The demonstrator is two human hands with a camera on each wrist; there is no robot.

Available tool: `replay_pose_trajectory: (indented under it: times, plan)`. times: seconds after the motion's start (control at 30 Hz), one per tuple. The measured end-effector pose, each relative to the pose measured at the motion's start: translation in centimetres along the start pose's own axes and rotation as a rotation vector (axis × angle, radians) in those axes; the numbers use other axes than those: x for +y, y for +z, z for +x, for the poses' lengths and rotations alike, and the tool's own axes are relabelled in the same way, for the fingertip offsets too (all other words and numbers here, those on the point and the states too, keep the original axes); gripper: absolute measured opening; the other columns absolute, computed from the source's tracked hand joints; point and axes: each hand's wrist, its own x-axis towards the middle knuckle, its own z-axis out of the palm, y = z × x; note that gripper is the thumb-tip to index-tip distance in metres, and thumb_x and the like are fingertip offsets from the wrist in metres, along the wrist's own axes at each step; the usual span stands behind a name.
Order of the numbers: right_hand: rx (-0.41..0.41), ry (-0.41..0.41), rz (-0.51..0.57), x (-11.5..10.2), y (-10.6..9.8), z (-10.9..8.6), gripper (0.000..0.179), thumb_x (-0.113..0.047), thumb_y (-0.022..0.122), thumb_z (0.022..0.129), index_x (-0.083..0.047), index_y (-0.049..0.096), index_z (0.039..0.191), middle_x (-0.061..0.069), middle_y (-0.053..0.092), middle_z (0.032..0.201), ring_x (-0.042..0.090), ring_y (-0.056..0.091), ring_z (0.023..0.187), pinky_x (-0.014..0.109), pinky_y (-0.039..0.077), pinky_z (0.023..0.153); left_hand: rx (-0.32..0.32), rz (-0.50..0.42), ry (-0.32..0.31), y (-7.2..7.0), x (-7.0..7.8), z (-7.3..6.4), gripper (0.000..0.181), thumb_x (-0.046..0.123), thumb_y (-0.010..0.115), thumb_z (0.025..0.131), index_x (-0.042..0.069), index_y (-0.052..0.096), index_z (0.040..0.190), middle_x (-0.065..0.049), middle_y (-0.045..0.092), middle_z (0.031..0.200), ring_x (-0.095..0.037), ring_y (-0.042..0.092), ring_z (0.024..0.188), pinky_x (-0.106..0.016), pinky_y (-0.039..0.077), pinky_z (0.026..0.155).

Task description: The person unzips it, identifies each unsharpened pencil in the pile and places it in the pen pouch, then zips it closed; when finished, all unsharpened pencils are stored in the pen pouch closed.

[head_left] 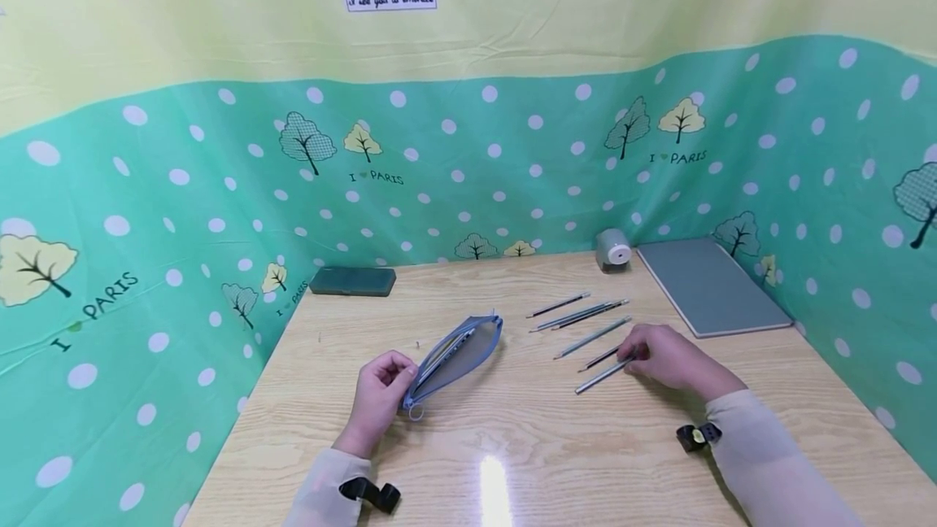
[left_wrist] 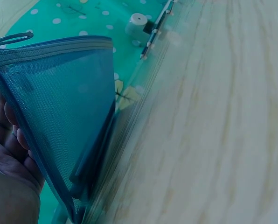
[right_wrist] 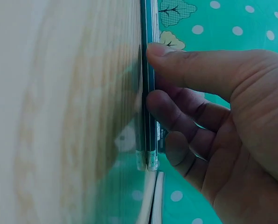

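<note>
My left hand [head_left: 381, 387] grips one end of a blue mesh zipper pouch [left_wrist: 59, 102], with the thumb on the near side. The pouch gapes at the top, and several slim dark things show inside through the mesh. At the right, my right hand [head_left: 659, 356] pinches a striped pencil [right_wrist: 150, 112] between thumb and fingertips; the pencil lies along the tabletop with its eraser end toward the wrist camera. Another dark pencil [head_left: 599, 359] lies just beyond it, partly hidden by the hand. A grey-blue pencil [head_left: 591, 337] and several more lie farther back, between the hands.
A dark flat case [head_left: 353, 281] sits at the table's back left. Toward the back right stands a white and grey pencil sharpener [head_left: 613, 251]. Beside it lies a grey notebook [head_left: 713, 285]. Patterned green cloth [head_left: 439, 177] hangs behind the wooden table [head_left: 439, 470] and along its sides.
</note>
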Motion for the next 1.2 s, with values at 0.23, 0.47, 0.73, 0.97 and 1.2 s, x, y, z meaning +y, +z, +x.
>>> replay_pose_trajectory:
  times: [0.23, 0.47, 0.73, 0.97, 1.2]
  plan:
    - [-0.015, -0.040, 0.004, 0.38, 0.02, -0.01, 0.019, -0.004, 0.084, 0.087, -0.022, 0.080, 0.090, -0.006, 0.064, 0.090, 0.012, 0.059, 0.082, 0.031, 0.050, 0.072, -0.004, 0.002, 0.001, -0.01, 0.12, -0.04, 0.006, -0.005, 0.069, 0.096, -0.005, 0.067, 0.090, -0.003, 0.068, 0.083, -0.009, 0.057, 0.067, -0.021, 0.046, 0.061]
    - [-0.023, -0.069, -0.012, 0.29, -0.01, -0.02, 0.021, -0.003, 0.085, 0.084, -0.023, 0.080, 0.084, -0.007, 0.064, 0.088, 0.013, 0.060, 0.084, 0.038, 0.050, 0.078, -0.004, 0.004, -0.004, -0.05, 0.14, -0.03, 0.006, -0.005, 0.069, 0.096, -0.005, 0.067, 0.090, -0.003, 0.068, 0.083, -0.009, 0.057, 0.067, -0.022, 0.047, 0.061]
    - [-0.034, -0.046, -0.039, -0.04, -0.11, -0.08, 0.022, -0.003, 0.085, 0.085, -0.023, 0.078, 0.083, -0.007, 0.063, 0.088, 0.013, 0.058, 0.084, 0.041, 0.049, 0.080, -0.005, -0.004, -0.010, -0.04, 0.30, -0.05, 0.006, -0.005, 0.069, 0.096, -0.005, 0.067, 0.090, -0.005, 0.068, 0.083, -0.009, 0.056, 0.067, -0.021, 0.046, 0.061]
    - [-0.037, -0.063, -0.061, -0.14, -0.13, -0.04, 0.021, -0.003, 0.084, 0.086, -0.022, 0.076, 0.084, -0.007, 0.063, 0.088, 0.013, 0.059, 0.086, 0.044, 0.050, 0.084, 0.000, -0.009, -0.009, -0.05, 0.30, -0.09, 0.007, -0.005, 0.069, 0.096, -0.005, 0.067, 0.089, -0.008, 0.068, 0.083, -0.009, 0.056, 0.066, -0.021, 0.046, 0.061]
    - [-0.040, -0.038, -0.044, -0.19, -0.18, -0.10, 0.018, -0.004, 0.082, 0.088, -0.020, 0.074, 0.088, -0.008, 0.063, 0.087, 0.012, 0.058, 0.081, 0.036, 0.050, 0.075, -0.001, 0.000, -0.001, -0.02, 0.27, -0.08, 0.006, -0.005, 0.069, 0.096, -0.005, 0.067, 0.090, -0.006, 0.068, 0.084, -0.009, 0.056, 0.067, -0.021, 0.045, 0.061]
